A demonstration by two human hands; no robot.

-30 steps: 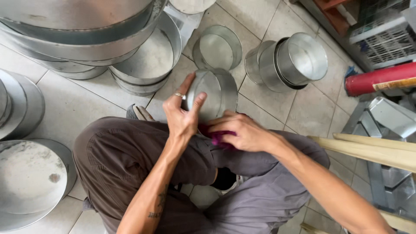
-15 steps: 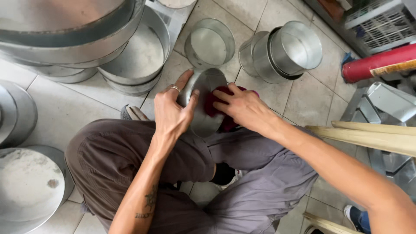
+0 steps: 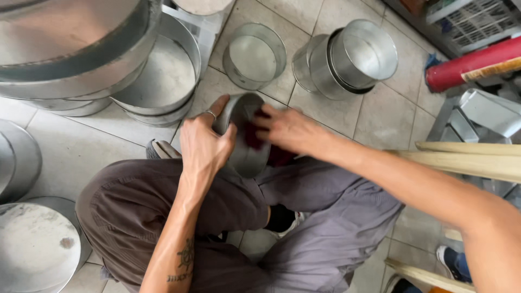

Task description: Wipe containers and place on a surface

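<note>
The left hand clasps a round metal tin tilted on its side, mouth facing right. The right hand presses a dark red cloth inside it. Nearby tins on the floor stand empty.

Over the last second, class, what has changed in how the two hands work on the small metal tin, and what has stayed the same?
The right hand has carried the dark red cloth from the tin's near edge up into the small metal tin, which now tilts more open toward the camera. The left hand still grips the tin's rim. The stacked pans and the lone ring on the tiled floor stayed put.
</note>
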